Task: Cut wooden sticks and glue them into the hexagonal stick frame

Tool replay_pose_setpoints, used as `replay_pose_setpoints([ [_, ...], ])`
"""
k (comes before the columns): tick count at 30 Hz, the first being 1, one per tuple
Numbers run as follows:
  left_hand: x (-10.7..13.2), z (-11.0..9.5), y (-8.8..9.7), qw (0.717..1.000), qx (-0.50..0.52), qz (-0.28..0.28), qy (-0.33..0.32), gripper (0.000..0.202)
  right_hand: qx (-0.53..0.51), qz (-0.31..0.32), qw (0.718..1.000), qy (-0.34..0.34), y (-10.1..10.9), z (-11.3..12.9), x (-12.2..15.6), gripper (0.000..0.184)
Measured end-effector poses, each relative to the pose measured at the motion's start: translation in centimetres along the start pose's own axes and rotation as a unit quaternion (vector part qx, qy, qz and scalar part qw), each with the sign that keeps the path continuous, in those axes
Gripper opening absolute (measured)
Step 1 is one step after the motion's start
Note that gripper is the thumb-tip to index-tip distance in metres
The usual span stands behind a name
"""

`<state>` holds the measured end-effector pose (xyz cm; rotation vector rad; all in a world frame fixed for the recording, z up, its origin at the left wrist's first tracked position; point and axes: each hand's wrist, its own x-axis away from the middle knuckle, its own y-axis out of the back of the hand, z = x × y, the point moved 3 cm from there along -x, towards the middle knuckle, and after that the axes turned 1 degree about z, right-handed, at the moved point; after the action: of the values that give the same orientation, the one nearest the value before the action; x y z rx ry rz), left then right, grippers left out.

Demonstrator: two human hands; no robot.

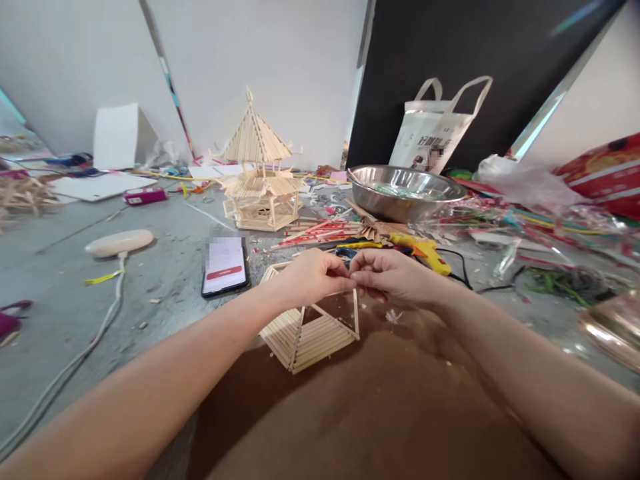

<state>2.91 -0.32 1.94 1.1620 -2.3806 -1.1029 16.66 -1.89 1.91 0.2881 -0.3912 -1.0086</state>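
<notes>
Both my hands meet over a small roof frame of thin wooden sticks [305, 337] that rests on a brown board [380, 400]. My left hand [313, 277] is closed in a pinch at the frame's peak, where several slanted sticks come together. My right hand [393, 275] is closed too, fingertips pressed against the left hand's at the same peak. What the fingertips hold besides the stick ends is hidden. A finished stick pagoda [260, 173] stands further back on the grey table.
A phone [225, 265] lies left of my hands. A yellow glue gun [423, 250] and red sticks [320, 233] lie just behind them. A steel bowl [405, 190], a white tote bag [435, 130], plastic wrappers at right, and a white cable [107, 313] at left.
</notes>
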Motion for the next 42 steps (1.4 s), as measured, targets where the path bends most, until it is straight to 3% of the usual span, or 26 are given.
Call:
replay_pose_setpoints([
  [4,0.2,0.5,-0.1,0.994,-0.049,0.096,0.005,0.023,-0.018,-0.016,1.0,-0.008,-1.5,-1.0,-0.2,0.018],
  [7,0.4,0.9,-0.1,0.979,-0.082,0.186,-0.01,0.017,0.008,-0.059,0.998,-0.001,-1.8,-1.8,-0.2,0.023],
  [9,0.4,1.3,0.1,0.971,-0.102,0.216,-0.006,0.016,0.025,-0.079,0.997,0.003,-1.6,-2.3,-0.2,0.024],
  [17,0.2,2.5,0.0,0.957,-0.164,0.237,0.011,0.012,0.117,-0.046,0.992,-0.006,-1.8,-3.5,-0.4,0.024],
  [26,0.1,2.7,-0.3,0.941,-0.177,0.29,-0.006,0.022,0.14,-0.039,0.989,-0.01,-1.8,-3.6,-0.5,0.025],
  [42,0.2,2.8,-0.3,0.931,-0.197,0.308,-0.021,0.022,0.203,-0.05,0.978,0.019,-1.9,-3.4,-0.5,0.023],
])
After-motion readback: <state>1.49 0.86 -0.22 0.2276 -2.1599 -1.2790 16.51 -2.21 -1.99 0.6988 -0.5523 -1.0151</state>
